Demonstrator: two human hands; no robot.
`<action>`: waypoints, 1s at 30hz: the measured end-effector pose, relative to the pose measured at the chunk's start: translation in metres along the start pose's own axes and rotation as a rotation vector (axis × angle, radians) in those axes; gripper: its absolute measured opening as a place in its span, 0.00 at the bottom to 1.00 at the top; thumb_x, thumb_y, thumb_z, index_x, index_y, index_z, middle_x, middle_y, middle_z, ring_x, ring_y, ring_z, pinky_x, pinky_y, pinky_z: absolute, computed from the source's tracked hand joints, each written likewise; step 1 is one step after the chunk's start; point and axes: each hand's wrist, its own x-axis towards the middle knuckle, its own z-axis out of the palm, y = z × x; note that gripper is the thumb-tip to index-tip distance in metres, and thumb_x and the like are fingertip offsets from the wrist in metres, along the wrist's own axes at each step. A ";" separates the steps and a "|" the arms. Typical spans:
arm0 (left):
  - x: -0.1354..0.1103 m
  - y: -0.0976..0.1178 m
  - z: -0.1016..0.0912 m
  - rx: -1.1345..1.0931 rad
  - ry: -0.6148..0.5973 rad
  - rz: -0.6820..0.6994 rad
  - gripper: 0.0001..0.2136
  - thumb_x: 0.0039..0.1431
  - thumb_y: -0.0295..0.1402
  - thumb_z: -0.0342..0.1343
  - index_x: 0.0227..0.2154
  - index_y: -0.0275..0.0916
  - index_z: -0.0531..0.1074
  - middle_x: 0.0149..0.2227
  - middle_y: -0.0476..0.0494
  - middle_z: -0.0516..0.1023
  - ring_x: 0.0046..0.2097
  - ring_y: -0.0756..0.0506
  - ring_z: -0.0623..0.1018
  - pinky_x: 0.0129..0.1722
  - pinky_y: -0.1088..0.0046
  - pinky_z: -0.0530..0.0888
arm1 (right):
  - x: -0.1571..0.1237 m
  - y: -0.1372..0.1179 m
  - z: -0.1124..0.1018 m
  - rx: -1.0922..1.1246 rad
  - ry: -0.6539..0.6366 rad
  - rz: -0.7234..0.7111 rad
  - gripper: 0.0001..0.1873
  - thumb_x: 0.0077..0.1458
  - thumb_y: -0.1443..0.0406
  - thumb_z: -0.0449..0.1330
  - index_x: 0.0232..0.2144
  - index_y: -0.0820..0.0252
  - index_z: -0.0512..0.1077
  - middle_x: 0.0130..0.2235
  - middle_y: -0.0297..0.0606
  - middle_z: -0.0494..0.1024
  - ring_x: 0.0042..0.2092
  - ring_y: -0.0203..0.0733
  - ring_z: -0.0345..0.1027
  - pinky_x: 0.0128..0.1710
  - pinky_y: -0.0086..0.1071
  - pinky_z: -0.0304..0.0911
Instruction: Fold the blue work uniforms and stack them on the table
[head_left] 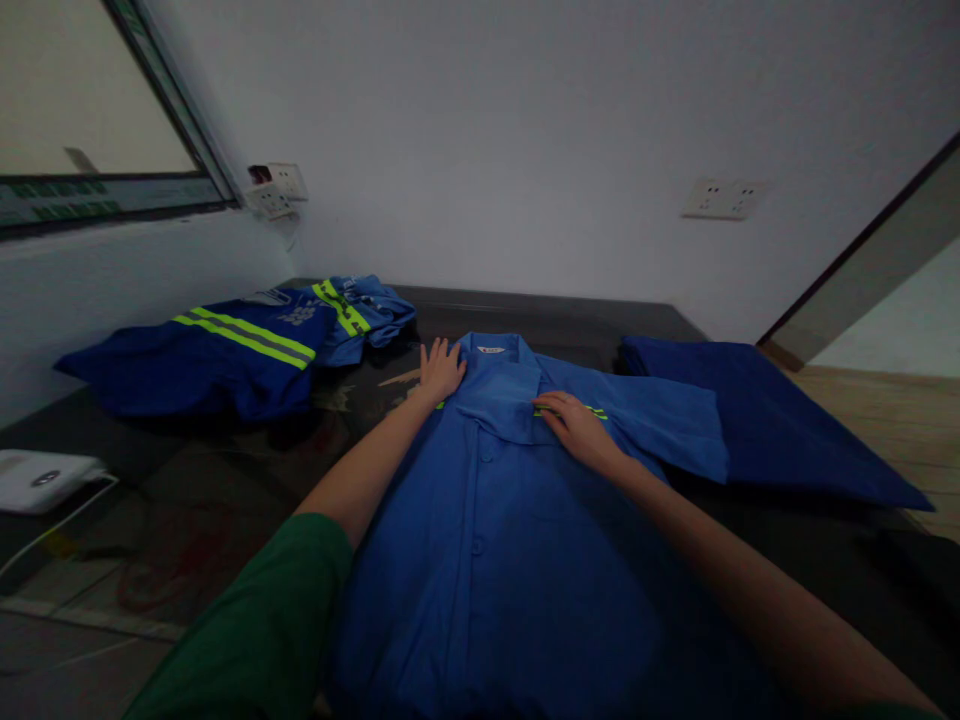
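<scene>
A blue button-front work shirt [487, 540] lies flat on the dark table [187, 480], collar away from me. My left hand [439, 372] rests open, fingers spread, on the shirt's left shoulder beside the collar. My right hand [574, 425] lies flat and open on the chest just right of the collar, over a yellow-green reflective stripe. The shirt's right sleeve [660, 420] is spread out toward the right.
Dark blue garments with yellow-green stripes [225, 360] lie at the back left, a lighter blue one [360, 310] crumpled behind them. A folded dark blue cloth [750, 410] lies at the right. A white device with a cable [45, 480] sits at the left edge. Wall sockets [720, 198] are behind.
</scene>
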 end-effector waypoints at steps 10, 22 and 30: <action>0.022 0.022 0.007 -0.161 -0.090 0.072 0.22 0.68 0.38 0.36 0.61 0.38 0.59 0.63 0.37 0.61 0.64 0.42 0.61 0.62 0.57 0.57 | 0.117 0.048 0.019 -0.149 -0.167 0.205 0.20 0.66 0.65 0.46 0.56 0.60 0.67 0.57 0.44 0.70 0.57 0.41 0.64 0.55 0.33 0.58; 0.031 0.011 0.024 -0.195 -0.052 0.120 0.23 0.68 0.45 0.36 0.58 0.44 0.64 0.63 0.42 0.62 0.64 0.41 0.60 0.62 0.54 0.56 | 0.150 0.060 0.036 -0.239 -0.003 0.244 0.23 0.67 0.60 0.41 0.53 0.57 0.70 0.50 0.46 0.75 0.52 0.47 0.63 0.50 0.40 0.60; 0.038 -0.003 0.031 -0.527 0.160 0.083 0.18 0.68 0.33 0.37 0.49 0.37 0.72 0.50 0.40 0.74 0.53 0.45 0.71 0.56 0.67 0.65 | 0.202 0.098 0.022 -0.186 -0.349 -0.146 0.18 0.49 0.75 0.57 0.39 0.56 0.79 0.43 0.38 0.79 0.48 0.46 0.62 0.51 0.35 0.56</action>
